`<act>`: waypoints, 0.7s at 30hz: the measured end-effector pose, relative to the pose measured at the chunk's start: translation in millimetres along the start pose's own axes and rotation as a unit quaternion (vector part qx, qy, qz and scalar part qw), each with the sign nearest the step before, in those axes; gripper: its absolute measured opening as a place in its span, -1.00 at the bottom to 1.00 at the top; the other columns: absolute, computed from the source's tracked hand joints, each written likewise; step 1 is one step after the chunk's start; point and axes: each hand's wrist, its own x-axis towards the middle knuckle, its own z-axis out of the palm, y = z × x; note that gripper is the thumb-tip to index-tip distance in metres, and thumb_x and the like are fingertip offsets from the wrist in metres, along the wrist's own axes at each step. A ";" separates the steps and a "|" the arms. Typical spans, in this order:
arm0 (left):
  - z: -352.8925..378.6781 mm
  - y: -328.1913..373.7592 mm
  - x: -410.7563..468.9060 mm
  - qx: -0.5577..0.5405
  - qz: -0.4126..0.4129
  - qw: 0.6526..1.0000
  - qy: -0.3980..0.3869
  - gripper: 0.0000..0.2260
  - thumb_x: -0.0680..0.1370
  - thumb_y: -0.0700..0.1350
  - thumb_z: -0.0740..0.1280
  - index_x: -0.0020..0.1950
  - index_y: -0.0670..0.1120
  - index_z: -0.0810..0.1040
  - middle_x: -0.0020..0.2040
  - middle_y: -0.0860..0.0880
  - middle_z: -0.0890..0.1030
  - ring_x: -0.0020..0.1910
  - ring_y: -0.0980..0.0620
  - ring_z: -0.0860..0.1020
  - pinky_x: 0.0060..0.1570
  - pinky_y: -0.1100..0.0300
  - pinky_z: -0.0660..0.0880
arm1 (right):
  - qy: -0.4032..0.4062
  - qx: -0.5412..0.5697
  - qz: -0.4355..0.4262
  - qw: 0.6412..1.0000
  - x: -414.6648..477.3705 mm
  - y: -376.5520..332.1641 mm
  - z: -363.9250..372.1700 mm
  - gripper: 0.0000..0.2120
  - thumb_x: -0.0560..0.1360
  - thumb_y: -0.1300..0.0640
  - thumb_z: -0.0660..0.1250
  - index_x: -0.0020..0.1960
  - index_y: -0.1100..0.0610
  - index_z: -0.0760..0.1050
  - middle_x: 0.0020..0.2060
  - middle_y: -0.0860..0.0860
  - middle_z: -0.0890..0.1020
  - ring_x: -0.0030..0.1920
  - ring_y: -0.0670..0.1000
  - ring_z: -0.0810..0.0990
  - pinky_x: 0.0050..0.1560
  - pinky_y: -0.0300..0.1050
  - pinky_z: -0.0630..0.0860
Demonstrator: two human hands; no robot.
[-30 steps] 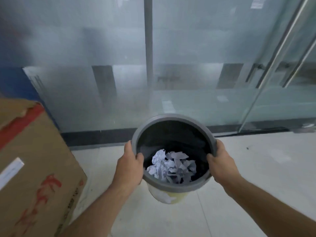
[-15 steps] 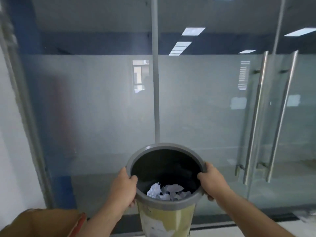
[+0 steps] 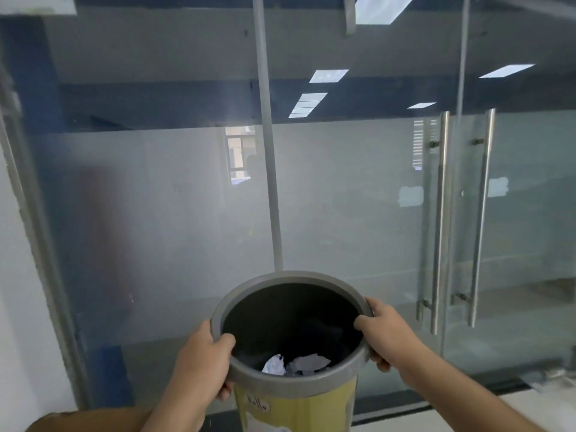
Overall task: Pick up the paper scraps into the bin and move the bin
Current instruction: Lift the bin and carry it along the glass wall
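We hold bin (image 3: 293, 397) aloft before glass wall (image 3: 174, 213): left hand (image 3: 199, 363), right hand (image 3: 385, 333) both clenched on rim, thumbs inside. Paper scraps (image 3: 294, 364) at bottom.

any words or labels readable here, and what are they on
"Hello": small pale sticker on the yellow side of the bin, just under its grey rim.
Crumpled paper scraps inside the bin: any print is too blurred to read.
Glass doors and cardboard box: no readable text.

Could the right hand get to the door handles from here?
Probably not yet: the right hand is gripping the bin rim, and the door handles stand well beyond it, with nothing between.
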 end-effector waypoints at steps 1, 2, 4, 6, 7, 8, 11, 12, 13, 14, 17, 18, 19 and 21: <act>0.5 -2.0 2.9 0.004 -0.001 1.000 -0.006 -0.86 0.64 -0.12 0.22 0.20 -0.04 0.43 -0.18 -0.21 0.62 -0.54 0.00 0.53 -0.57 0.21 0.50 | 0.003 -0.001 0.004 1.000 0.3 3.0 2.3 -0.73 0.49 0.26 0.16 0.11 0.01 0.45 -0.41 0.11 0.49 -0.53 0.01 0.36 -0.57 -0.20 0.23; 2.1 -3.5 6.5 0.007 0.001 1.000 -0.011 -0.86 0.64 -0.12 0.22 0.20 -0.03 0.43 -0.18 -0.20 0.63 -0.53 -0.01 0.53 -0.56 0.21 0.51 | 0.009 -0.004 0.010 1.000 0.9 6.6 4.0 -0.73 0.49 0.26 0.16 0.13 0.01 0.45 -0.40 0.12 0.50 -0.53 0.02 0.37 -0.58 -0.20 0.25; 9.7 -4.7 14.6 0.012 0.017 1.000 -0.020 -0.86 0.64 -0.12 0.21 0.19 -0.03 0.44 -0.22 -0.20 0.62 -0.53 -0.03 0.53 -0.57 0.20 0.48 | 0.025 -0.010 0.019 0.999 1.8 14.7 3.9 -0.71 0.50 0.26 0.15 0.16 0.02 0.44 -0.41 0.12 0.50 -0.54 0.02 0.38 -0.59 -0.20 0.27; 25.1 -3.0 24.3 0.014 0.035 0.999 -0.032 -0.84 0.63 -0.13 0.20 0.19 -0.05 0.46 -0.25 -0.20 0.61 -0.55 -0.04 0.51 -0.61 0.21 0.44 | 0.049 -0.013 0.028 0.998 3.2 25.3 -2.7 -0.70 0.51 0.26 0.15 0.19 0.03 0.43 -0.41 0.11 0.50 -0.53 0.01 0.38 -0.60 -0.21 0.28; 36.3 -0.9 29.3 0.014 0.041 0.998 -0.039 -0.84 0.62 -0.14 0.20 0.18 -0.06 0.47 -0.24 -0.20 0.61 -0.55 -0.05 0.51 -0.61 0.21 0.42 | 0.065 -0.016 0.033 0.997 4.1 31.0 -9.7 -0.70 0.52 0.26 0.14 0.20 0.04 0.43 -0.40 0.11 0.50 -0.52 0.02 0.38 -0.60 -0.20 0.29; 49.2 2.8 33.9 0.009 0.046 0.998 -0.046 -0.83 0.61 -0.14 0.20 0.17 -0.05 0.49 -0.23 -0.21 0.61 -0.54 -0.07 0.51 -0.61 0.20 0.42 | 0.080 -0.020 0.037 0.996 5.3 36.1 -19.0 -0.69 0.52 0.26 0.14 0.22 0.05 0.42 -0.40 0.11 0.51 -0.52 0.02 0.39 -0.59 -0.20 0.30; 97.8 20.8 41.0 -0.010 0.055 0.995 -0.081 -0.84 0.58 -0.16 0.21 0.12 -0.06 0.52 -0.21 -0.25 0.60 -0.51 -0.11 0.52 -0.58 0.18 0.43 | 0.127 -0.032 0.048 0.990 9.2 50.0 -60.2 -0.69 0.54 0.25 0.14 0.25 0.04 0.40 -0.40 0.11 0.51 -0.52 0.02 0.40 -0.60 -0.21 0.31; 116.3 28.8 41.2 -0.016 0.060 0.994 -0.093 -0.84 0.57 -0.16 0.21 0.10 -0.07 0.52 -0.20 -0.26 0.60 -0.50 -0.12 0.52 -0.57 0.18 0.44 | 0.142 -0.033 0.051 0.988 10.3 55.0 -77.9 -0.68 0.54 0.25 0.15 0.25 0.03 0.39 -0.39 0.12 0.51 -0.51 0.03 0.40 -0.60 -0.21 0.32; 135.6 37.5 40.5 -0.020 0.066 0.992 -0.104 -0.85 0.57 -0.17 0.21 0.09 -0.07 0.52 -0.20 -0.26 0.61 -0.50 -0.13 0.52 -0.57 0.17 0.44 | 0.158 -0.032 0.054 0.985 11.2 60.0 -96.9 -0.68 0.53 0.25 0.15 0.25 0.04 0.40 -0.38 0.13 0.53 -0.51 0.04 0.42 -0.60 -0.21 0.33; 155.5 46.7 39.5 -0.023 0.073 0.990 -0.117 -0.85 0.57 -0.17 0.21 0.09 -0.07 0.53 -0.20 -0.27 0.61 -0.51 -0.13 0.51 -0.58 0.18 0.44 | 0.174 -0.033 0.057 0.983 11.9 65.4 -116.5 -0.67 0.52 0.25 0.16 0.25 0.05 0.41 -0.37 0.14 0.54 -0.51 0.05 0.43 -0.59 -0.20 0.33; 214.7 75.0 31.4 -0.039 0.084 0.984 -0.154 -0.86 0.57 -0.18 0.21 0.07 -0.08 0.53 -0.25 -0.25 0.59 -0.52 -0.11 0.49 -0.61 0.20 0.40 | 0.209 -0.050 0.058 0.975 11.3 79.8 -174.2 -0.68 0.49 0.26 0.15 0.21 0.08 0.44 -0.35 0.12 0.55 -0.53 0.03 0.43 -0.61 -0.21 0.32; 232.9 83.9 27.7 -0.043 0.084 0.982 -0.163 -0.86 0.58 -0.18 0.21 0.07 -0.09 0.52 -0.26 -0.25 0.58 -0.51 -0.11 0.49 -0.61 0.20 0.40 | 0.217 -0.056 0.057 0.973 10.8 83.6 -192.0 -0.68 0.49 0.27 0.14 0.20 0.07 0.44 -0.34 0.12 0.56 -0.54 0.01 0.44 -0.61 -0.21 0.32; 249.4 92.7 24.0 -0.046 0.085 0.981 -0.168 -0.87 0.58 -0.18 0.20 0.07 -0.09 0.52 -0.27 -0.25 0.58 -0.51 -0.10 0.49 -0.61 0.20 0.40 | 0.225 -0.057 0.055 0.971 10.7 86.7 -208.4 -0.67 0.48 0.27 0.14 0.20 0.06 0.44 -0.33 0.12 0.57 -0.54 0.00 0.45 -0.62 -0.22 0.32; 279.1 108.9 18.9 -0.053 0.092 0.979 -0.176 -0.87 0.59 -0.19 0.20 0.07 -0.08 0.51 -0.29 -0.25 0.58 -0.54 -0.09 0.48 -0.61 0.19 0.40 | 0.236 -0.054 0.056 0.969 12.6 93.5 -238.0 -0.67 0.47 0.26 0.14 0.19 0.04 0.44 -0.32 0.11 0.58 -0.52 0.01 0.46 -0.62 -0.23 0.32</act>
